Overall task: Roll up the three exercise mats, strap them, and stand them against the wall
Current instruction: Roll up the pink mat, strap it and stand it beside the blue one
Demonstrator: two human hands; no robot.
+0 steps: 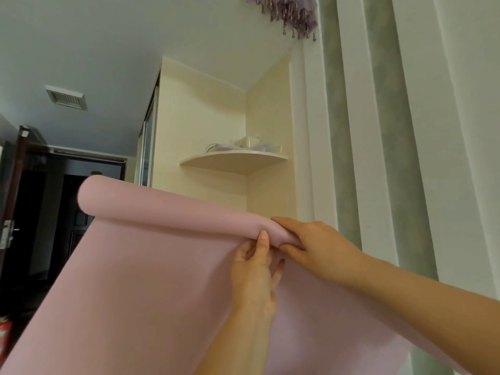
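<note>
A pink exercise mat [135, 280] fills the lower half of the head view, held up in the air with its top end curled into a thin roll [167, 209]. My right hand [316, 244] grips the right end of that roll, fingers wrapped over it. Just below, my left hand [254, 274] presses its thumb against the underside of the roll, with the other fingers lying on the flat sheet. No other mat or strap is in view.
A cream corner shelf [235, 161] with a small white box and cables is mounted behind the mat. Pale green-and-white curtains [392, 131] hang on the right. A dark wooden door [27, 212] stands open at the left.
</note>
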